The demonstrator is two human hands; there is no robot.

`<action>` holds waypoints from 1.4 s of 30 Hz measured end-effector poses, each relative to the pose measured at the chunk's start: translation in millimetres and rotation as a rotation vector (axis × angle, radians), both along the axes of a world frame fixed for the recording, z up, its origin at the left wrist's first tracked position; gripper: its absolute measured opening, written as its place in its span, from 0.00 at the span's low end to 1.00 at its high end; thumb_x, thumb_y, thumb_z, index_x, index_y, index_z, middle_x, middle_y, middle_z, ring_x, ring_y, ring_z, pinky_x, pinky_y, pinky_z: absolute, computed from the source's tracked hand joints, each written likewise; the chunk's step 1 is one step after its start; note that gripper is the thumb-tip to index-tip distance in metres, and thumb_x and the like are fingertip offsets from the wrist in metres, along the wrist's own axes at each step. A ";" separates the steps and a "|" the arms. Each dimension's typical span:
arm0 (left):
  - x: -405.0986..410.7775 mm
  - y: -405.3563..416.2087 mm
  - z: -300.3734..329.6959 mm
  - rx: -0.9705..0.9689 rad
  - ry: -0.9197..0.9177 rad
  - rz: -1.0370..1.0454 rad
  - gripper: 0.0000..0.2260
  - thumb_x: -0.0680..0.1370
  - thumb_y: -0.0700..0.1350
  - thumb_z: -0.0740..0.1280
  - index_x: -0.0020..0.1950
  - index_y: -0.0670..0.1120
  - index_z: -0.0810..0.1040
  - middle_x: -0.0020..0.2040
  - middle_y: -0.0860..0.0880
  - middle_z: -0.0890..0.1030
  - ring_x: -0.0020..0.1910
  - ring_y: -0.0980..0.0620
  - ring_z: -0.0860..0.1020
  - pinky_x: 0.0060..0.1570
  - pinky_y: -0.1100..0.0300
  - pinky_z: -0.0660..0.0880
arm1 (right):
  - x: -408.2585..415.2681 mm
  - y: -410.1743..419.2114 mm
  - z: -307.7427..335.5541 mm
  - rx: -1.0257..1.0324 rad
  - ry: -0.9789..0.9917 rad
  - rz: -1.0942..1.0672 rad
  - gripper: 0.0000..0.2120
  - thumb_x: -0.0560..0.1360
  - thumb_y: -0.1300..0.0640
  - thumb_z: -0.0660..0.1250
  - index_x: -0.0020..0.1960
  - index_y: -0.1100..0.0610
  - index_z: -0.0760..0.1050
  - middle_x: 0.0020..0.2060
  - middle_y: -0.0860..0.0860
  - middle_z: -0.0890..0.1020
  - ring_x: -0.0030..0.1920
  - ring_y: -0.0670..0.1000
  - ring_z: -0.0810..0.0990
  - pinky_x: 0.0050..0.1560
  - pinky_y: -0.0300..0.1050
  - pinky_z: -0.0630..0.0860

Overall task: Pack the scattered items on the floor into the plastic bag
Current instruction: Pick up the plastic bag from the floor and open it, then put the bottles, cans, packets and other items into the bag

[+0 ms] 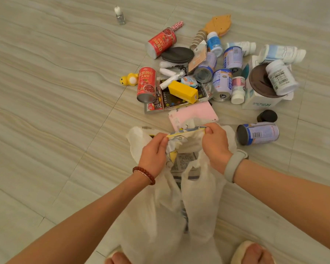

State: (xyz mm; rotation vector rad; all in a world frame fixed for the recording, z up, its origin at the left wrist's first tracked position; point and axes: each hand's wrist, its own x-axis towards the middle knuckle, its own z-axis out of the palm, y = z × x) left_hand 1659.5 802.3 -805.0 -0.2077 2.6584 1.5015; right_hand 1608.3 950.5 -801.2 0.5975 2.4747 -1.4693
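Observation:
A white plastic bag [166, 216] hangs in front of me above the floor. My left hand [153, 151] and my right hand [214, 143] both pinch a flat yellow-edged printed packet [187, 133] at the bag's mouth, one hand at each end. Printed paper shows through the bag below my hands. Scattered items lie beyond on the floor: two red cans [147, 83], several blue-labelled cans [222, 84], white pill bottles [281, 77], a yellow box [183, 91] and a pink flat box [195, 114].
A blue-labelled can [258, 133] lies to the right of my right hand, a small black jar [267, 116] behind it. A clear little bottle [120, 15] stands alone far left. A yellow duck toy [129, 79] sits left of the pile. My slippered feet [252, 253] are at the bottom edge.

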 end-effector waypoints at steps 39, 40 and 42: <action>-2.3 -69.9 -64.5 -1.005 -0.216 -0.682 0.46 0.65 0.74 0.55 0.68 0.57 0.30 0.74 0.53 0.36 0.75 0.50 0.40 0.70 0.37 0.41 | -19.9 9.3 -59.8 0.886 0.285 1.608 0.46 0.68 0.33 0.63 0.75 0.48 0.42 0.76 0.55 0.44 0.75 0.58 0.40 0.72 0.60 0.38; 1.0 -70.7 -67.1 -1.008 -0.240 -0.703 0.49 0.62 0.76 0.54 0.66 0.58 0.25 0.72 0.54 0.31 0.74 0.51 0.35 0.69 0.38 0.38 | -17.2 8.3 -60.8 0.916 0.291 1.638 0.47 0.67 0.32 0.62 0.74 0.46 0.41 0.76 0.55 0.42 0.75 0.59 0.38 0.71 0.63 0.37; 12.9 -72.7 -72.8 -0.984 -0.246 -0.722 0.51 0.56 0.80 0.48 0.62 0.58 0.19 0.71 0.52 0.28 0.72 0.50 0.31 0.68 0.37 0.35 | -8.0 9.4 -66.2 0.933 0.319 1.683 0.48 0.64 0.29 0.62 0.74 0.45 0.42 0.76 0.56 0.44 0.75 0.60 0.40 0.69 0.68 0.38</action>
